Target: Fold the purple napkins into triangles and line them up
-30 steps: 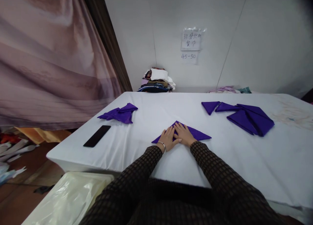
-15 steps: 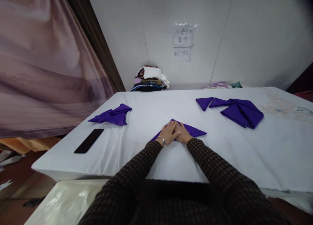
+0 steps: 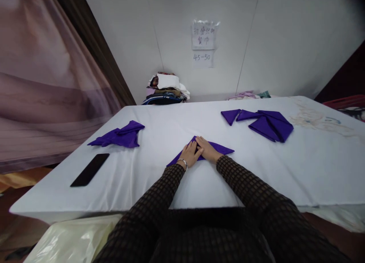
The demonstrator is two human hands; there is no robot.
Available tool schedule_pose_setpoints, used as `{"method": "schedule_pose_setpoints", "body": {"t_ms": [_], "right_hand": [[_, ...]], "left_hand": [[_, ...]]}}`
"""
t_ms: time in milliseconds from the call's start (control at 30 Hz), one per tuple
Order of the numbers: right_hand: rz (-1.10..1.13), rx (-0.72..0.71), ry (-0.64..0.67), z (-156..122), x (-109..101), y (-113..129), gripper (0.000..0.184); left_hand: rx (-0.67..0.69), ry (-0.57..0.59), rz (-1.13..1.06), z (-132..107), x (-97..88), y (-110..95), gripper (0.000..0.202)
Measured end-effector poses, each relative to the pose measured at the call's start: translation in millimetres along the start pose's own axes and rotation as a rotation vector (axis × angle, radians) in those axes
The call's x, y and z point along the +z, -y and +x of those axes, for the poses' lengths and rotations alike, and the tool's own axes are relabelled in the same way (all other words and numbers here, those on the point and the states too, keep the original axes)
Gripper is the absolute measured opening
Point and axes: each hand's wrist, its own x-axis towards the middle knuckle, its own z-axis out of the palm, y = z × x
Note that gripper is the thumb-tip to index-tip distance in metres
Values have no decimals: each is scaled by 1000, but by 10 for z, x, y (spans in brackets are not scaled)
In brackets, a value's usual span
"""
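A purple cloth napkin (image 3: 221, 148), folded into a wide triangle, lies on the table with its point away from me. My left hand (image 3: 189, 154) rests flat on its left-centre part, fingers stretched out. Beside it my right hand (image 3: 208, 151) lies flat on the napkin, fingers extended towards the point. The thumbs come together between the two hands, over the cloth. Part of the napkin's middle is hidden under my palms.
A crumpled purple cloth (image 3: 122, 135) and a black flat slab (image 3: 90, 170) lie left on the white-covered table (image 3: 285, 171). Folded purple napkins (image 3: 275, 123) lie at the right. A clothes pile (image 3: 167, 90) stands behind, below a wall sign (image 3: 203, 40).
My view has shifted a little, so the scene sits further left. Both hands stay flat on the napkin, with the fingers slightly less overlapped.
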Motion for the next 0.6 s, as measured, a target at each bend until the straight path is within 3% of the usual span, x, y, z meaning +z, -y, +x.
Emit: {"method": "schedule_pose_setpoints", "body": {"t_ms": [167,333,600], "right_hand": [[58,-9,-24,-50,-63,-82,53],[-135,-43,43,-205,-233,-253,63],[-307,169,41,-675,-612,-911,56]], "left_hand": [[33,7,112,11,34,4,58],[37,8,189,2,40,-5,58],[41,11,192,-5,45,-1,61]]}}
